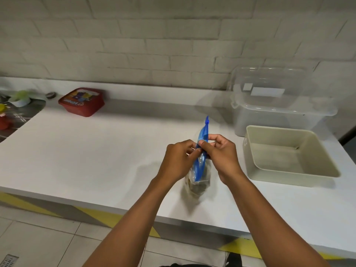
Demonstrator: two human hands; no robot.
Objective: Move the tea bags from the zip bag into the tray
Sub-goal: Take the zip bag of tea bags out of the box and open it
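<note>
Zip bag (200, 166): clear plastic w/ blue zip strip along top, held upright, edge-on to camera, bottom on or just above white counter (86, 151), can't tell which. Brownish tea bags (196, 186) show blurred thru lower part. Left hand (178, 160) & right hand (221, 155) both pinch the blue strip from opposite sides, fingertips nearly meeting. Beige tray (254, 166) sits just right of hands, on counter. Clear lidded bin (279, 105) behind tray; red box (81, 102) far left by wall.
</note>
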